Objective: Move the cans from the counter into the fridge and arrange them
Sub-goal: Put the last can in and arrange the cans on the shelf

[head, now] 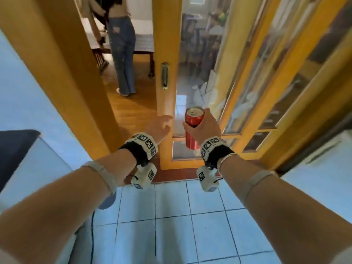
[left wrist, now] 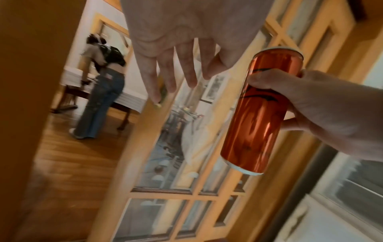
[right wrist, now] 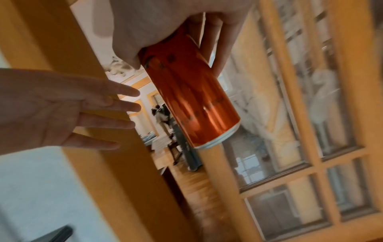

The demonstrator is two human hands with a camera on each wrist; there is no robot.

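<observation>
Blue-tiled floor (head: pixel 171 225) below both hands | right hand (head: pixel 204 126) wrapped round upright red can (head: pixel 194 128), left hand (head: pixel 161 126) beside it, fingers spread, empty | ahead: glazed sliding door (head: pixel 165 82), a person (head: pixel 122 44) beyond | risk: can may knock door frame; no fridge visible.

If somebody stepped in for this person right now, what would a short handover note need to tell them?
Right hand: grips a tall red metal drink can upright, top unopened.
Left hand: holds nothing, fingers spread, reaching toward the yellow wooden sliding door with glass panes, which stands partly open.
Another person stands at a table in the room beyond.
Done: one can is picked up.
Left: no fridge or counter is in view; carry this can to the fridge, place it, and arrange the cans.
</observation>
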